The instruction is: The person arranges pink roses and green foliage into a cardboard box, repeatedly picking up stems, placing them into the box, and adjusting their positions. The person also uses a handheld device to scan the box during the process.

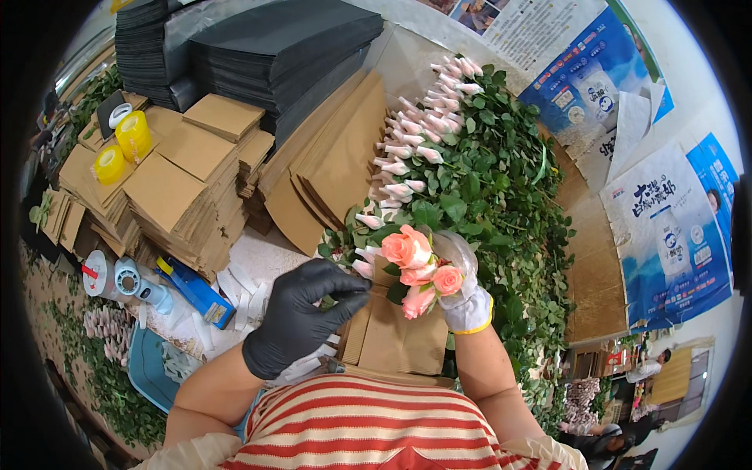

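Observation:
My right hand [464, 301], in a white glove with a yellow cuff, is closed around a small bunch of open coral-pink roses [419, 270]. Their heads face up in front of my body; the stems are mostly hidden. Just left of the blooms is my left hand [301, 313], in a black glove, its fingers curled and the thumb drawn in. Whatever may be between its fingertips cannot be made out. Beneath the roses lies brown cardboard [403, 337]. Behind them runs a long row of roses with heads in pale wraps [411, 141], above thick green leaves [501, 157].
Stacks of cardboard pieces [176, 188] and dark sheets [274, 55] stand at the far left. Yellow tape rolls [133, 137] sit on the cardboard. Nearer are a blue tool [196, 294], white strips [243, 290] and a blue bin [149, 368]. A poster-covered wall [666, 235] bounds the right.

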{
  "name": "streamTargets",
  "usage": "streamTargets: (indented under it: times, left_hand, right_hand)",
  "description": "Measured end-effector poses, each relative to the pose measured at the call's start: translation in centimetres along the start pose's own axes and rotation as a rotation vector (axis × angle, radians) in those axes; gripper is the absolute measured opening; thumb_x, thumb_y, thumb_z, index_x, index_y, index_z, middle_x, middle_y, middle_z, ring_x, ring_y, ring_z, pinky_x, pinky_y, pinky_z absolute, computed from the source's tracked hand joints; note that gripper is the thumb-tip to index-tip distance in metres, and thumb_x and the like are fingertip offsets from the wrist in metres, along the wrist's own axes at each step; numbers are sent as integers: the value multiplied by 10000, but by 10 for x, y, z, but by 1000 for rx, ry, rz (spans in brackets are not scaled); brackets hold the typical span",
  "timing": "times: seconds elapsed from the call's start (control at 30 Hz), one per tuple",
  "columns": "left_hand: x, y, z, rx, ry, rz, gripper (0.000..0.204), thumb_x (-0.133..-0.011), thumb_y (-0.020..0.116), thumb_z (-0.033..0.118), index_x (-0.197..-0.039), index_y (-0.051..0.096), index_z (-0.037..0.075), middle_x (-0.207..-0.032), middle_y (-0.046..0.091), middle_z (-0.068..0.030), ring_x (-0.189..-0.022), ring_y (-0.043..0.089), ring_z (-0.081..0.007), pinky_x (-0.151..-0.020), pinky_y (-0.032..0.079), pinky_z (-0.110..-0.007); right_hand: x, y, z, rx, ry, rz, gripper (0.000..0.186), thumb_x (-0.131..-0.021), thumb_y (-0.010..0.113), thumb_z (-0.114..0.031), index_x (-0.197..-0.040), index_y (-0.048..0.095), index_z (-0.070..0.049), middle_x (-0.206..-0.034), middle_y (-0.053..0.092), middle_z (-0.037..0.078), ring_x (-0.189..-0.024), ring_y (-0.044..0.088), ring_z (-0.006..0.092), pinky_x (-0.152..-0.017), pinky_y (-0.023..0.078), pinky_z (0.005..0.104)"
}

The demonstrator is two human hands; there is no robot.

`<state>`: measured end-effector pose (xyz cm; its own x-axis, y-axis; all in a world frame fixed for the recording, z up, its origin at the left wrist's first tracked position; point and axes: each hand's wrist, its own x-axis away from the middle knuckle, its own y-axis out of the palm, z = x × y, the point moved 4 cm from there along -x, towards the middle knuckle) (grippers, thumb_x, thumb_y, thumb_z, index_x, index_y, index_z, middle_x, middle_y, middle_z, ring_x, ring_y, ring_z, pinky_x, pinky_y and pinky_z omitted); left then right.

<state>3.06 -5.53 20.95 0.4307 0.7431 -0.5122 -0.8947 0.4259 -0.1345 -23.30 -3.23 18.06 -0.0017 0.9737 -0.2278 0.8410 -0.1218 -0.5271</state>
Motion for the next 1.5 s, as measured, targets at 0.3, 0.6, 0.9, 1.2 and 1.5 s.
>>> streamTargets:
  times: [0.3, 0.6, 0.9, 1.2, 1.5]
  left_hand:
    - [-18, 8, -2, -51, 32, 139, 244, -757, 816, 48, -972, 703, 26, -720, 574, -46, -647, 565, -139, -610, 458, -277]
    - [-31, 2, -16, -89, 19, -19, 334, -757, 819, 58, -1068, 697, 60, -799, 555, -45, -703, 558, -146, -639, 457, -278]
    - [-36, 11, -21, -183, 8, -114, 342, -765, 802, 87, -1088, 693, 59, -866, 556, -66, -729, 558, -187, -671, 466, -305]
    - [-41, 11, -11, -225, 23, -110, 225, -773, 791, 100, -975, 714, 40, -816, 547, -69, -673, 536, -189, -618, 445, -313]
    - [-47, 10, -10, -198, -76, -156, 98, -791, 745, 73, -851, 699, 11, -737, 565, -91, -624, 546, -197, -590, 434, -317]
  right_hand:
    - [-5, 2, -37, 495, -380, 96, 454, -709, 798, -275, -1098, 687, -69, -804, 685, 114, -705, 662, 330, -604, 514, 406]
    - [-2, 9, -28, 496, -462, 130, 470, -631, 844, -269, -1029, 713, -58, -872, 684, 111, -769, 653, 322, -689, 522, 397]
    - [-3, 13, -19, 476, -489, 22, 655, -641, 840, -358, -1181, 637, -50, -939, 710, 129, -780, 688, 350, -644, 538, 426]
    - [-2, 14, -29, 492, -535, 85, 551, -678, 801, -289, -1155, 662, -51, -919, 694, 137, -802, 674, 363, -665, 532, 433]
    - [-1, 16, -30, 482, -533, 37, 507, -719, 757, -224, -1181, 653, -44, -922, 701, 142, -802, 681, 367, -673, 536, 440]
